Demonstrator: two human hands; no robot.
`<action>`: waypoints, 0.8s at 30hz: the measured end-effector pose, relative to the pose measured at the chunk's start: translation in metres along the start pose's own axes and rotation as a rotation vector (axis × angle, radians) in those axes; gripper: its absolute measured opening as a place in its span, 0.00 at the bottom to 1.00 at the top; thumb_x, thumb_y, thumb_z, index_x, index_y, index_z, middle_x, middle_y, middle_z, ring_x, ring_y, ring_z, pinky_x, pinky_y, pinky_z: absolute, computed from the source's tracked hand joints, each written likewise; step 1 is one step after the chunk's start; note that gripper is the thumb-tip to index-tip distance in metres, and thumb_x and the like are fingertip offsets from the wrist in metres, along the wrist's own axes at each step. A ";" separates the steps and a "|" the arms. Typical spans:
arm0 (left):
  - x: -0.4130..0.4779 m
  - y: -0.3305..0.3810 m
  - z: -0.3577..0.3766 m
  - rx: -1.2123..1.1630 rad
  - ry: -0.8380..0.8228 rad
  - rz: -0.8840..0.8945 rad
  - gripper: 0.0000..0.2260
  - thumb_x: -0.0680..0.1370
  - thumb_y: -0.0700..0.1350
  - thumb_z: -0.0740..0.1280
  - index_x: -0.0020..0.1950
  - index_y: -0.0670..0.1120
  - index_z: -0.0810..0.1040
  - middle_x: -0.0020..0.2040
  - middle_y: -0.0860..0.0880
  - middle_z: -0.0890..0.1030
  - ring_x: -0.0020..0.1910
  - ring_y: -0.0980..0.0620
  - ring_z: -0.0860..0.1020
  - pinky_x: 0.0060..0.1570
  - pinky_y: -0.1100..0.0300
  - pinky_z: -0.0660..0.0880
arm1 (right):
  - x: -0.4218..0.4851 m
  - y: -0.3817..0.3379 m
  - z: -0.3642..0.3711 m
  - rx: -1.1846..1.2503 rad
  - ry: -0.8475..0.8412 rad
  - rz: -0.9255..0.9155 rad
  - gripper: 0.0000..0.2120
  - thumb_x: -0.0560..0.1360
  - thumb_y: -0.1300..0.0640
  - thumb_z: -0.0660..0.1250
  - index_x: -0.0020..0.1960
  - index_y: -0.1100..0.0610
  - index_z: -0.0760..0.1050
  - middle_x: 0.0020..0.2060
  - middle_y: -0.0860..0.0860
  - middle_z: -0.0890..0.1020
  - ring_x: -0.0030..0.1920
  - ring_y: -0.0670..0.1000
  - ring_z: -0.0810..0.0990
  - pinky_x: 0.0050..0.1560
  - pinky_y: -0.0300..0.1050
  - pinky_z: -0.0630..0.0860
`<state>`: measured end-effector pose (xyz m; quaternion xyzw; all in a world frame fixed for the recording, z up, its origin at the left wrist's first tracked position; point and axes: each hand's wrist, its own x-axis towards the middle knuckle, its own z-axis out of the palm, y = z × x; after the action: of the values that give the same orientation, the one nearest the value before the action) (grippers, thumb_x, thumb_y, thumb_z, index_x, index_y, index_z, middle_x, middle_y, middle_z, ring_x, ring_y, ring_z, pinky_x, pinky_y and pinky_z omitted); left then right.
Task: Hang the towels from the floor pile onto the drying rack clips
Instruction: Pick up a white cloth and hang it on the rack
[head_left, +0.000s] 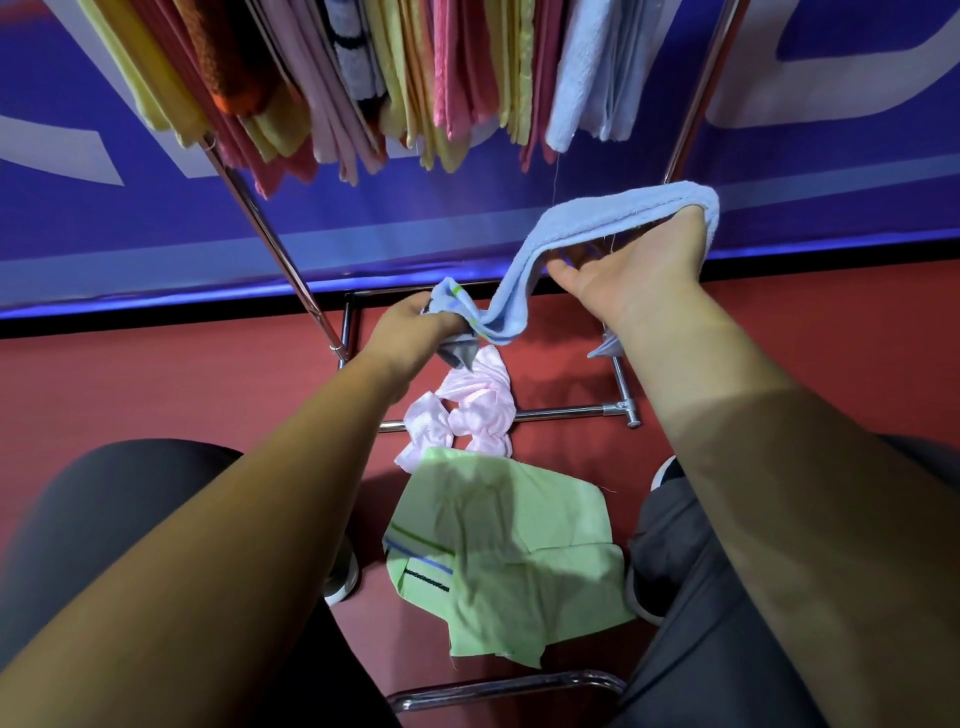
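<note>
A light blue towel (587, 228) stretches between my two hands above the floor. My left hand (415, 327) grips its lower striped end in curled fingers. My right hand (639, 265) holds the upper end, whose edge is draped over the fingers, thumb pointing left. Below on the red floor lie a crumpled pink towel (472, 410) and a light green towel (498, 561) with dark stripes. Several towels (363, 78) in yellow, pink, orange and blue hang from the drying rack overhead; its clips are hidden.
The rack's chrome uprights (270, 234) slant down to a chrome base frame (566, 413) on the floor around the pile. Another chrome bar (498, 688) runs near my legs. A blue banner wall (156, 249) stands behind the rack.
</note>
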<state>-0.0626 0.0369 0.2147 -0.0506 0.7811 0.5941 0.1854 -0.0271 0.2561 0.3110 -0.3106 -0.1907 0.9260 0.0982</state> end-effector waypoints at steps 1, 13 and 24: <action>0.000 0.001 0.000 -0.024 -0.007 -0.017 0.08 0.76 0.40 0.75 0.54 0.45 0.83 0.38 0.50 0.85 0.36 0.53 0.81 0.39 0.61 0.78 | 0.001 0.001 0.000 -0.008 0.008 -0.006 0.22 0.82 0.46 0.58 0.67 0.58 0.79 0.64 0.60 0.82 0.62 0.66 0.82 0.59 0.78 0.74; -0.004 -0.016 -0.008 0.238 0.036 -0.110 0.15 0.70 0.39 0.79 0.54 0.40 0.79 0.43 0.41 0.84 0.36 0.47 0.82 0.42 0.44 0.85 | 0.013 0.002 -0.006 -0.089 0.083 -0.110 0.25 0.78 0.40 0.59 0.70 0.48 0.79 0.69 0.50 0.82 0.68 0.63 0.80 0.63 0.72 0.72; -0.004 -0.019 0.000 0.320 -0.051 -0.089 0.12 0.81 0.37 0.72 0.46 0.48 0.70 0.37 0.42 0.73 0.28 0.48 0.68 0.22 0.63 0.71 | 0.020 0.007 -0.011 0.011 0.030 -0.024 0.25 0.81 0.41 0.56 0.71 0.47 0.79 0.70 0.49 0.80 0.70 0.61 0.77 0.62 0.75 0.70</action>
<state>-0.0535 0.0304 0.1990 -0.0399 0.8578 0.4543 0.2372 -0.0372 0.2589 0.2892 -0.3214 -0.1878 0.9211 0.1140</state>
